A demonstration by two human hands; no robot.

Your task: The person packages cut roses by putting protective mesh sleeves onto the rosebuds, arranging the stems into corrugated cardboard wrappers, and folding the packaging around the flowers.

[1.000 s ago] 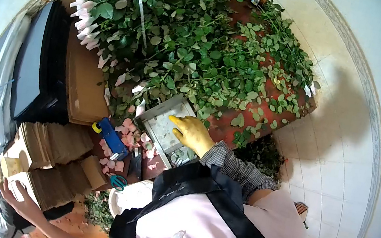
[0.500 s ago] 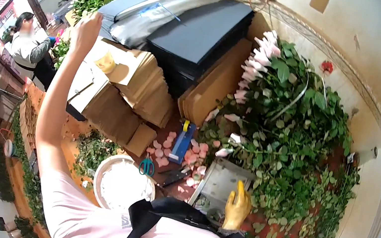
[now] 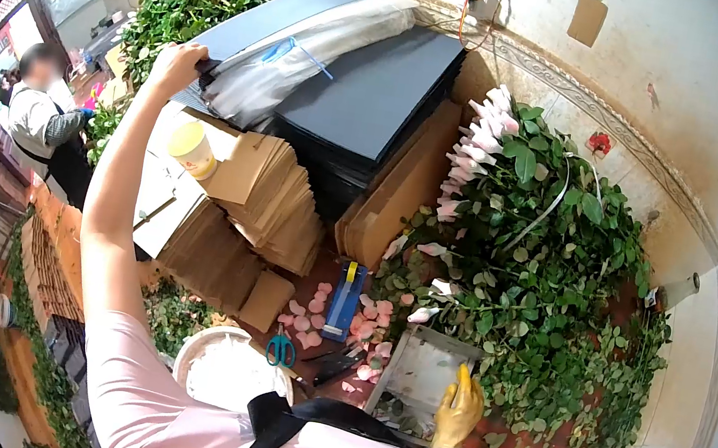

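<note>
My bare left hand [image 3: 178, 68] is stretched far out to the upper left, its fingers closed on the near-left corner of a dark grey sheet [image 3: 295, 9] on top of a stack. Clear plastic wrapping [image 3: 311, 55] lies across that stack. My right hand [image 3: 461, 410], in a yellow glove, hovers by the right side of a grey metal tray [image 3: 425, 368], fingers extended and nothing visible in them. Bundled pale pink roses [image 3: 488, 132] with leafy stems lie beyond it. A blue tape dispenser [image 3: 344, 302] and teal-handled scissors [image 3: 281, 351] are between my arms.
Stacked brown cardboard [image 3: 273, 200] carries a yellow-and-white cup [image 3: 193, 149]. A white bucket [image 3: 226, 368] stands close to my body. Pink petals [image 3: 317, 303] are scattered about the dispenser. Another person [image 3: 45, 115] is at the far left. More greenery [image 3: 197, 2] lies behind the stack.
My left hand has moved slightly right and now grips the sheet's corner. My gloved right hand has turned a little, its fingers closer together. The camera view has shifted upward.
</note>
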